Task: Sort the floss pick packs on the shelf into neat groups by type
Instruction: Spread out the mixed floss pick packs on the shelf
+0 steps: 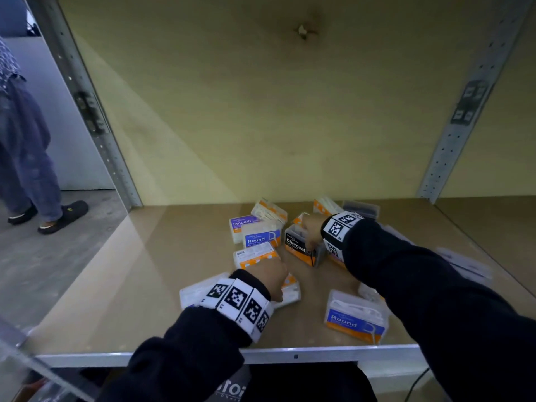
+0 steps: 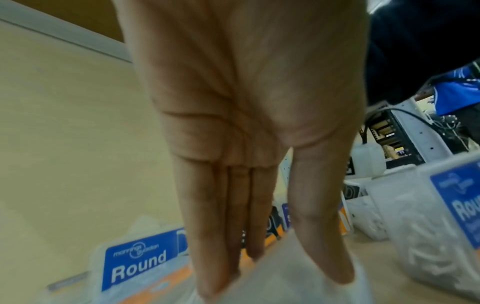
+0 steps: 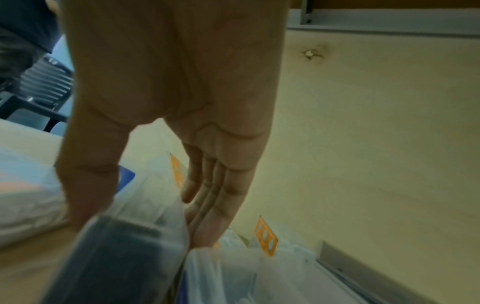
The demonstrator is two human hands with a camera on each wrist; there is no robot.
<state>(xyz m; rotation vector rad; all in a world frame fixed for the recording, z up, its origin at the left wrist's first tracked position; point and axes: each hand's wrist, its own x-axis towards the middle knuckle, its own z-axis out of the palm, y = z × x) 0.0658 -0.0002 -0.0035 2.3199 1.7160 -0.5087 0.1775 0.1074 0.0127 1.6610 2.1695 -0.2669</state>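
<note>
Left hand (image 1: 272, 274) pinching clear pack (image 1: 291, 295) just left-front of Charcoal pack (image 1: 298, 246) | right hand (image 1: 311, 227) clamping Charcoal pack itself | types lying mixed on shelf (image 1: 130, 285) | advising – lifting free, matching labels before setting down

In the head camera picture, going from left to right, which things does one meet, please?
Dark slipper on the floor → clear plastic pack with purple Smooth label → clear pack with black Charcoal label → clear pack with blue Round label by the front edge.

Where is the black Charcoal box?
In the head view, the Charcoal pack is in the middle of the shelf, just right of a blue Round pack, gripped by the right hand.
</note>
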